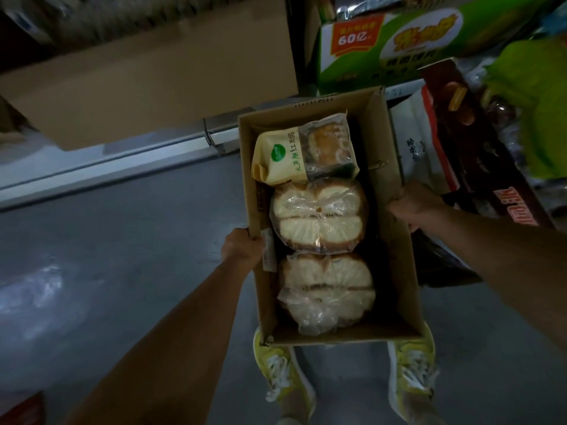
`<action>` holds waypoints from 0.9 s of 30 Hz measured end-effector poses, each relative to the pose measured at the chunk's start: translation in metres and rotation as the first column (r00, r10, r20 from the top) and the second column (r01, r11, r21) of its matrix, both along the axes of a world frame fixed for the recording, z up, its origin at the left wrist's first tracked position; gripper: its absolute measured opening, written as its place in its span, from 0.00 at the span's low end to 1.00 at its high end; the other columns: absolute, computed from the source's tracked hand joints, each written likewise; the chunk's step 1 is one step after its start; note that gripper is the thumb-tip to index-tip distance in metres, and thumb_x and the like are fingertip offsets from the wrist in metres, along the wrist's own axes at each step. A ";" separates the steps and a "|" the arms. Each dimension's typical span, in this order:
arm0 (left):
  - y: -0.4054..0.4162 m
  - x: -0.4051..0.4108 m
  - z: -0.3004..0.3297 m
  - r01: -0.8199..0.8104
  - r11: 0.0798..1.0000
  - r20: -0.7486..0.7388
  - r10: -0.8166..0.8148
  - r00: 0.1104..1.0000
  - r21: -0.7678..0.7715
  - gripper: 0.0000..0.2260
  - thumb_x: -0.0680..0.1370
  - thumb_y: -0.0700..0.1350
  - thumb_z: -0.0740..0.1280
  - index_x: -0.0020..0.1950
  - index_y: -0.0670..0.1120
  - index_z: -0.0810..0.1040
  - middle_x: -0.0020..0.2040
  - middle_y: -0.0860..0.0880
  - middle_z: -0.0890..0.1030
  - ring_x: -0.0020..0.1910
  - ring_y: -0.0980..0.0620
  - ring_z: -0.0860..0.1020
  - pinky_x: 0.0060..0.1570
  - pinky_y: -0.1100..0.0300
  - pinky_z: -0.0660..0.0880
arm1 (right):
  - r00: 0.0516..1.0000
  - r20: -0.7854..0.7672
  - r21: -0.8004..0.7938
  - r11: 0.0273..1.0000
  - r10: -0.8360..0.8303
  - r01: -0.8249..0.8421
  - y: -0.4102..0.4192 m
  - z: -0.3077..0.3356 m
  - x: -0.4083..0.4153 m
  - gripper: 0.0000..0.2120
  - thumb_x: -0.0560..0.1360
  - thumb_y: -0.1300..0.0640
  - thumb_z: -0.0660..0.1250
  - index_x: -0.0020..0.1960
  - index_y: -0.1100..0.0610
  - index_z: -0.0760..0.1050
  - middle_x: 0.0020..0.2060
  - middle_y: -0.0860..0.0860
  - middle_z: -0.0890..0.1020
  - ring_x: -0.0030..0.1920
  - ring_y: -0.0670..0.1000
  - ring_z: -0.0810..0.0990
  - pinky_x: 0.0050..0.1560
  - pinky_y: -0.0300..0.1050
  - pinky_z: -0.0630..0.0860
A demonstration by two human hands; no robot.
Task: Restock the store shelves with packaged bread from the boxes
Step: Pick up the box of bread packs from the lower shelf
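Gripping opposite long walls of the open brown cardboard box (pixel 395 240), left hand (pixel 244 246) and right hand (pixel 412 204) carry it. Three plastic-wrapped bread packs (pixel 319 216) lie inside in a row.

Grey floor (pixel 129 240), smooth and faintly glossy, with pale reflections at left. Directly on it: two feet in yellow sneakers (pixel 282 372) with white laces, side by side at the bottom edge; a dark printed carton (pixel 491 167) at right, just beside a white bag (pixel 414 148); a green-and-white printed carton (pixel 399 47) beyond them, whether it touches the floor cannot be told. A pale shelf base (pixel 107 167) runs diagonally along the floor's far edge, under a large brown cardboard panel (pixel 153 81)
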State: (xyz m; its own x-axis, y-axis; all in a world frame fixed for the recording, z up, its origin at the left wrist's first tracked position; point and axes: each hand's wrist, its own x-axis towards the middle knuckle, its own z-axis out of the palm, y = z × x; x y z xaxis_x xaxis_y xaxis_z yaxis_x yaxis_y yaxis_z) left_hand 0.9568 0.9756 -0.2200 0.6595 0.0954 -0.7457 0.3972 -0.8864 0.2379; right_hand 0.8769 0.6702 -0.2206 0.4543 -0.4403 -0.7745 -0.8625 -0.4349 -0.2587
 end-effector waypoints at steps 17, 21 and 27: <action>-0.033 -0.019 0.054 -0.250 0.954 -0.043 0.246 0.968 -0.165 0.15 0.79 0.44 0.66 0.66 0.44 0.74 0.54 0.46 0.77 0.57 0.39 0.79 0.56 0.50 0.77 | 0.997 0.010 -0.073 0.995 0.075 -0.074 0.006 0.050 -0.013 0.19 0.81 0.57 0.59 0.69 0.65 0.67 0.69 0.63 0.69 0.68 0.62 0.69 0.65 0.50 0.69; -0.054 -0.029 0.118 -0.302 0.928 0.012 0.312 0.950 -0.217 0.17 0.78 0.42 0.66 0.67 0.43 0.73 0.57 0.46 0.76 0.58 0.40 0.78 0.60 0.44 0.77 | 0.995 0.095 0.013 1.000 0.024 -0.025 0.004 0.110 -0.037 0.19 0.79 0.53 0.62 0.67 0.61 0.71 0.66 0.60 0.73 0.64 0.59 0.74 0.61 0.46 0.71; -0.102 -0.067 0.236 -0.615 0.646 -0.216 0.589 0.778 -0.452 0.07 0.83 0.37 0.59 0.58 0.41 0.75 0.42 0.44 0.80 0.36 0.51 0.80 0.37 0.60 0.79 | 0.893 0.184 0.337 0.880 -0.411 0.335 -0.009 0.208 -0.073 0.13 0.79 0.64 0.60 0.62 0.62 0.75 0.36 0.57 0.75 0.26 0.49 0.73 0.26 0.36 0.68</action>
